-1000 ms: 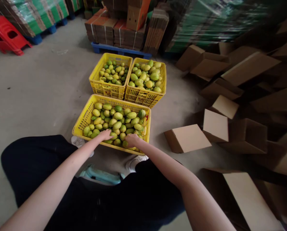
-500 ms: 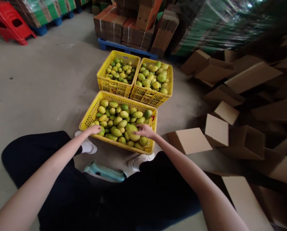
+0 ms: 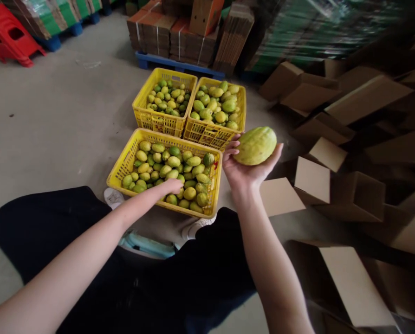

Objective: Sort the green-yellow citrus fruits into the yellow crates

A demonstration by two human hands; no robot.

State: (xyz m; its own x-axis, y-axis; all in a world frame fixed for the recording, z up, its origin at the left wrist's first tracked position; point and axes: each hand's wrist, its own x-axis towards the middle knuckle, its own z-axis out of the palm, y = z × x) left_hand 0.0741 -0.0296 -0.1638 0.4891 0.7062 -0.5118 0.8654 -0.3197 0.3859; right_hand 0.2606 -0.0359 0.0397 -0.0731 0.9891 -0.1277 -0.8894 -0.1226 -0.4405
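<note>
My right hand [image 3: 244,169] is raised beside the near crate, its fingers and thumb curved around a large yellow-green, faintly ribbed fruit [image 3: 255,146] that rests on the palm. Down in the near yellow crate [image 3: 121,168], my left hand [image 3: 173,186] lies over the fruits with its fingers curled. Its fingertips are hidden, so I cannot make out whether a fruit is in them. Smaller oval fruits [image 3: 194,161], green to yellow, fill this crate around the left hand.
Two more yellow crates of similar fruit, a left one [image 3: 158,121] and a right one [image 3: 210,133], stand behind. Open cardboard boxes [image 3: 353,197] are scattered on the right. A blue pallet [image 3: 179,65] with flattened cartons and a red stool [image 3: 10,35] are farther back. A light-blue object [image 3: 152,244] lies between my feet.
My right hand has lifted the large fruit out of the near crate, up and to the right. My left hand has moved right, from the crate's left front side to its middle.
</note>
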